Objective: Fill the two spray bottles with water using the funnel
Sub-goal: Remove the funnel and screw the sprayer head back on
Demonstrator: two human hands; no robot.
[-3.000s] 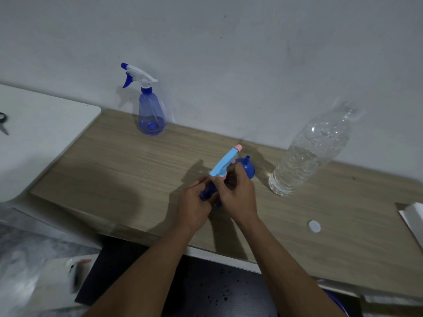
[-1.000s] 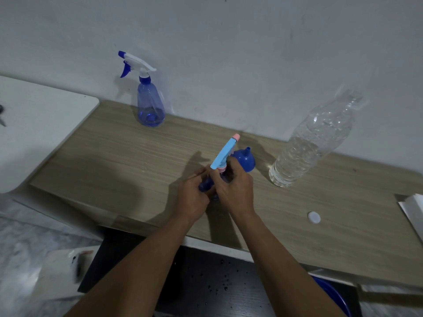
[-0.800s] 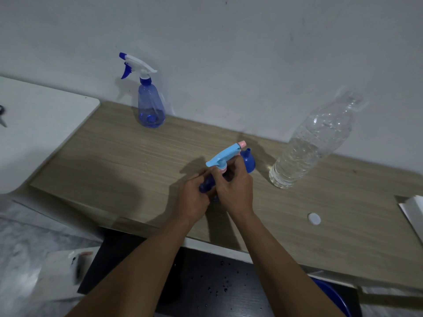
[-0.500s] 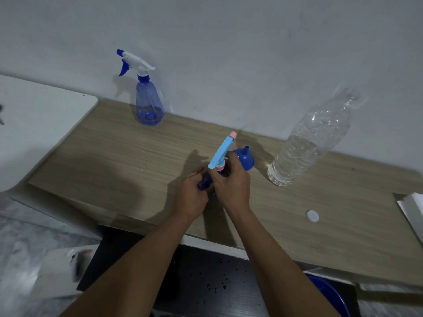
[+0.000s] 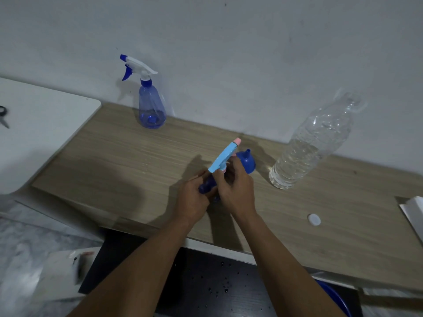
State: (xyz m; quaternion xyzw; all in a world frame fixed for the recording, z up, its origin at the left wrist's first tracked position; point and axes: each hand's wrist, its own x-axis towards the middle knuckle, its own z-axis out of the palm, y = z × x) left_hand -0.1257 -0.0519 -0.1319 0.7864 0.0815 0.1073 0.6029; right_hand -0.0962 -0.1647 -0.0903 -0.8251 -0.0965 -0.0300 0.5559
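Note:
A small dark blue spray bottle [image 5: 207,186] sits in the grip of my left hand [image 5: 191,200] above the wooden table [image 5: 119,161]. My right hand [image 5: 235,191] is closed around its neck, under the light blue spray head [image 5: 223,157] with a pink nozzle. A blue funnel [image 5: 246,161] lies upside down on the table just behind my right hand. A second spray bottle [image 5: 150,104], translucent blue with a white and blue trigger, stands by the wall at the back left. A clear water bottle [image 5: 309,147], uncapped and partly full, stands at the right.
A white bottle cap [image 5: 314,219] lies on the table to the right of my arms. A white surface [image 5: 39,124] with scissors [image 5: 3,115] adjoins the table on the left. White paper [image 5: 413,213] lies at the right edge.
The light blue spray head has swung back and forth under my right hand while my left hand keeps the bottle body still. Everything else on the table stays in place.

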